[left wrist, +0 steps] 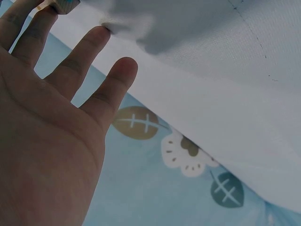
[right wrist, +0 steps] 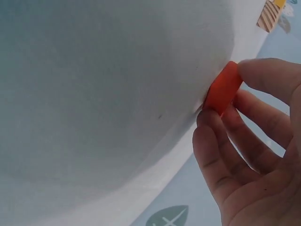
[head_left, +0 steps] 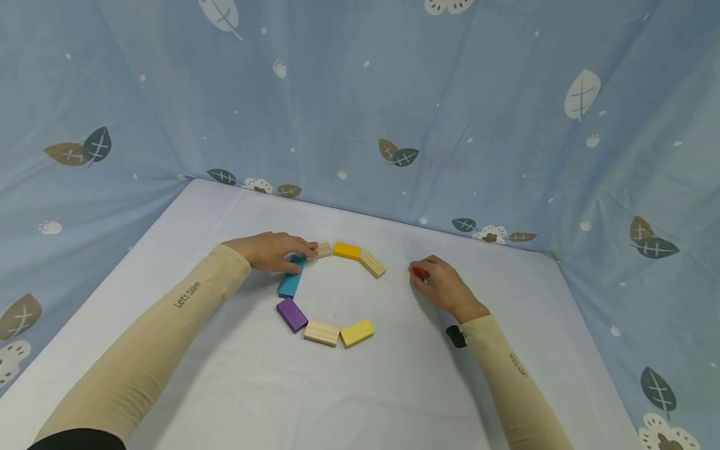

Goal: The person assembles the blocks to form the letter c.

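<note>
My left hand reaches over the upper left of a ring of blocks. Its thumb lies at the blue block, and its outstretched fingers touch a plain wooden block, partly hidden by them. In the left wrist view, a corner of a wooden block shows at the fingertips of the spread left hand. To the right of the ring, my right hand pinches a red block between thumb and fingers. The right wrist view shows this red block held close over the white cloth.
Along the ring lie an orange-yellow block, a striped wooden block, a purple block, another wooden block and a yellow block. A gap opens on the ring's right side. Blue patterned curtain surrounds the white table.
</note>
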Demonstrator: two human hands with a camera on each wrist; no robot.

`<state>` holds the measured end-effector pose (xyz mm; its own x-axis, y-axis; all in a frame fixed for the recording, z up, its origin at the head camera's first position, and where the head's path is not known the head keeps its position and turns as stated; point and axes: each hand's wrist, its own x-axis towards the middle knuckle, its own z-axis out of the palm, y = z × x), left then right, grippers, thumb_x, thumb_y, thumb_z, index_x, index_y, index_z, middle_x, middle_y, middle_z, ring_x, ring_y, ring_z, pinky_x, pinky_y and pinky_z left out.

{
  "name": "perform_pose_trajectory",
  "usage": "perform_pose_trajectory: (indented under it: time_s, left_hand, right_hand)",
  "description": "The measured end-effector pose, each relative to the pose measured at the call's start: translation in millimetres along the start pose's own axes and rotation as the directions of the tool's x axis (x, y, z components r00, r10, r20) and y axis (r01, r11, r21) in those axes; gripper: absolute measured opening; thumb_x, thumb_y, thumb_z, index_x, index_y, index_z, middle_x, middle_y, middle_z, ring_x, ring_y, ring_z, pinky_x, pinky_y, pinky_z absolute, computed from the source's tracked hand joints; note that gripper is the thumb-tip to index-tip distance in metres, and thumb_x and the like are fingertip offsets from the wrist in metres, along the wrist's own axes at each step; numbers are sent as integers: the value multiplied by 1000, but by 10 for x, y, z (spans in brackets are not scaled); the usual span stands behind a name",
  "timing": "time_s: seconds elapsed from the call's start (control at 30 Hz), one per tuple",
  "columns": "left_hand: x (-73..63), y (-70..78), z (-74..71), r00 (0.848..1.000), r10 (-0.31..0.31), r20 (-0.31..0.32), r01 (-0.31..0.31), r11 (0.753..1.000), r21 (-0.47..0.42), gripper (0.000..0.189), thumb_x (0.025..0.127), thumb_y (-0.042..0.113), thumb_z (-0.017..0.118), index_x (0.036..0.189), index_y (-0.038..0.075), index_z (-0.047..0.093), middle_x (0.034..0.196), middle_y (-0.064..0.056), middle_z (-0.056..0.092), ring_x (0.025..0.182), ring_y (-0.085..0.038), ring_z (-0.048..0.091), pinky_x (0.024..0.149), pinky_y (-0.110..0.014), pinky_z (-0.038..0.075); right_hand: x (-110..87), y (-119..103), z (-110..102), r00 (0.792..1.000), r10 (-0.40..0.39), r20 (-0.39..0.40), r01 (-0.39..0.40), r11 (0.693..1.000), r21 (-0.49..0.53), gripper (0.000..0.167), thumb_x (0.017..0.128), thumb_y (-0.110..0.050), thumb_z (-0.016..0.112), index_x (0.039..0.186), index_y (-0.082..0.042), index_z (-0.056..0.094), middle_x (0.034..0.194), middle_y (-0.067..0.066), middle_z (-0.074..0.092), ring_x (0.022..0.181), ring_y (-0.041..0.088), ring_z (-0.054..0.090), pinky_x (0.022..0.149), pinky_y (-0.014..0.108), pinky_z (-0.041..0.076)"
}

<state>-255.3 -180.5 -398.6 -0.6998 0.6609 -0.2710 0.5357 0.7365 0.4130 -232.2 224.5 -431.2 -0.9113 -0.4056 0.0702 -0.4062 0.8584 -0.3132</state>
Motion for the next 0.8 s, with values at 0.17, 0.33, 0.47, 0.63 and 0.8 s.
perform_pose_trajectory:
  time_s: [0.17, 0.33, 0.47, 0.63, 0.8]
  left_hand:
    - [0, -2, 5, 1000, 5, -1, -5, 1000, -6, 52, 101, 21, 63, 150, 14, 51, 162, -3, 36, 147, -40, 33, 118, -61, 24]
    - [-1, -9, 9, 1000, 5, -2, -5, 1000, -7, 52, 101, 21, 64, 151, 13, 51, 162, -3, 35, 146, -40, 33, 118, -60, 24]
    - [-2, -12, 10, 1000, 0, 2, 0, 1000, -7, 53, 101, 22, 63, 151, 14, 50, 162, -3, 35, 147, -40, 32, 118, -61, 24]
    - [-2, -10, 3, 1000, -2, 4, 2, 1000, -12, 53, 101, 22, 64, 151, 14, 50, 162, -3, 35, 146, -41, 33, 118, -61, 24]
    - [0, -10, 2, 1000, -3, 6, 4, 1000, -6, 52, 101, 22, 63, 151, 14, 50, 163, -2, 35, 147, -40, 32, 118, -61, 24]
  right_hand:
    - [-32, -7, 4, 1000, 27, 9, -27, 999, 17, 40, 91, -14, 77, 128, -3, 68, 113, 10, 64, 95, 22, 63, 82, 37, 58]
    - [-58, -1, -11, 1000, -16, -4, 16, 1000, 15, 46, 87, -9, 79, 131, -1, 66, 118, 14, 63, 102, 27, 63, 88, 42, 57]
    - [-74, 15, -31, 999, -36, -10, 36, 999, 14, 48, 85, -2, 76, 132, 1, 65, 119, 17, 62, 103, 30, 64, 89, 43, 57]
    - [-78, 24, -30, 1000, -26, 15, 26, 999, 26, 48, 86, -2, 76, 132, 0, 65, 118, 15, 63, 100, 28, 64, 86, 40, 58]
    - [-74, 18, -12, 1000, -24, 11, 24, 998, 50, 46, 87, -2, 75, 131, -1, 66, 117, 13, 63, 103, 29, 66, 87, 40, 58]
